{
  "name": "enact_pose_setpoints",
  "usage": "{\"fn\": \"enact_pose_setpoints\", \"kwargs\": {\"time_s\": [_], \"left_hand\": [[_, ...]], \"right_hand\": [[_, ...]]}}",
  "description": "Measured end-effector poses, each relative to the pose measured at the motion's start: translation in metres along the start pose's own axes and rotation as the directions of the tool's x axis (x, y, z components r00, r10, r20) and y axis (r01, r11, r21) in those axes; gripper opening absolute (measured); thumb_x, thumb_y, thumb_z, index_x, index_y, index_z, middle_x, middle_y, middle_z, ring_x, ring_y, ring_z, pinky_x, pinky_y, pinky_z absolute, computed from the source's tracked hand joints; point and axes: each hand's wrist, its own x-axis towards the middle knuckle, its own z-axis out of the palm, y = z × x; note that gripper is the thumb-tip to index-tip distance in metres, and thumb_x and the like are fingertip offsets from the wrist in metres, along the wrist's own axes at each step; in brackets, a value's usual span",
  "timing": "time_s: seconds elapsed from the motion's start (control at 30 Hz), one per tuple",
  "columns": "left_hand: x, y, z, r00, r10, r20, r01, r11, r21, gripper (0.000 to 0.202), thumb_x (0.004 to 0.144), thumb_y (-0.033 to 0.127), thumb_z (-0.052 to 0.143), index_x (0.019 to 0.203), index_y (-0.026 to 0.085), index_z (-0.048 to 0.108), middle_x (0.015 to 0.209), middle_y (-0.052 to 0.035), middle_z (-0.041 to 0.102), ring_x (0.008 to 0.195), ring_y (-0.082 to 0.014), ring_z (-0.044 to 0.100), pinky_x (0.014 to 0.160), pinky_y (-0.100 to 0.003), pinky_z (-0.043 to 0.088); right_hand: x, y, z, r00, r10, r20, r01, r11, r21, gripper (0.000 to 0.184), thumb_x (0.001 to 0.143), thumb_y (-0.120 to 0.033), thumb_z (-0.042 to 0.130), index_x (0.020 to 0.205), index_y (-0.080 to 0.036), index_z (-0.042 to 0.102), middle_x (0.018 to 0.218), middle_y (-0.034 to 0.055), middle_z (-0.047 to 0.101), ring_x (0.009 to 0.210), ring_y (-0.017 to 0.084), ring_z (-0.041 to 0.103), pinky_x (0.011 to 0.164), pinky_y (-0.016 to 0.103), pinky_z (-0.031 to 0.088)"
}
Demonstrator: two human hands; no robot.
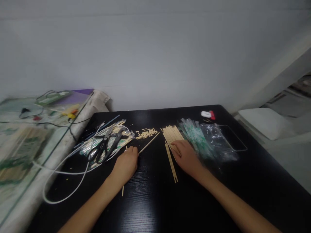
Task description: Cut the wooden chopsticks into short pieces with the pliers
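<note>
My left hand [128,161] rests on the black table, its fingers curled around a thin wooden chopstick [150,143] that slants up to the right. Below the same hand, the end of another wooden stick [122,190] pokes out. My right hand [186,158] is bent over the near end of a pile of wooden chopsticks [172,132], thumb and fingers closed on some of them. Just left of it, a few separate chopsticks [171,163] lie side by side. Beyond my hands sits a heap of short cut stick pieces [147,133].
Black-handled scissors [103,149] and dark-handled pliers [115,142] lie on wrapped chopsticks [88,147] at left, with a looping white cable [58,201]. Clear green-printed sleeves [198,137], a phone-like dark slab [232,137] and a white case [206,114] are at right.
</note>
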Motion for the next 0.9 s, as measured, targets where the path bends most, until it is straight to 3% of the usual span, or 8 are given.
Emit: {"fn": "enact_pose_setpoints", "kwargs": {"time_s": [0.1, 0.47, 0.9], "left_hand": [[0.001, 0.007, 0.0, 1.0, 0.01, -0.007, -0.01, 0.999, 0.031, 0.027, 0.104, 0.013, 0.034, 0.105, 0.011, 0.06, 0.101, -0.0148, 0.065, 0.09, -0.0277, 0.068, 0.079, -0.039, 0.054], [0.028, 0.021, -0.014, 0.998, 0.068, -0.018, -0.066, 0.994, 0.084, 0.031, 0.093, -0.001, 0.034, 0.107, 0.009, 0.06, 0.102, -0.0171, 0.066, 0.094, -0.0281, 0.069, 0.083, -0.039, 0.055], [0.008, 0.023, -0.007, 1.0, -0.014, -0.02, 0.015, 0.999, 0.038, 0.025, 0.101, 0.008, 0.034, 0.102, 0.011, 0.059, 0.095, -0.014, 0.067, 0.089, -0.0276, 0.07, 0.077, -0.037, 0.056]], "right_hand": [[-0.001, -0.006, 0.007, 0.999, -0.046, 0.023, 0.046, 0.999, 0.008, 0.018, 0.092, -0.011, 0.058, 0.107, -0.019, 0.065, 0.108, 0.0123, 0.069, 0.104, 0.03, 0.062, 0.095, 0.05, 0.052], [-0.011, -0.003, 0.018, 0.989, -0.117, -0.092, 0.116, 0.993, -0.02, 0.016, 0.098, -0.016, 0.058, 0.113, -0.018, 0.065, 0.114, 0.0135, 0.066, 0.118, 0.031, 0.057, 0.106, 0.053, 0.047], [-0.01, -0.003, 0.02, 0.994, -0.08, -0.076, 0.08, 0.997, 0.008, 0.016, 0.098, -0.016, 0.059, 0.113, -0.017, 0.065, 0.114, 0.0136, 0.067, 0.118, 0.031, 0.057, 0.106, 0.053, 0.046]]}}
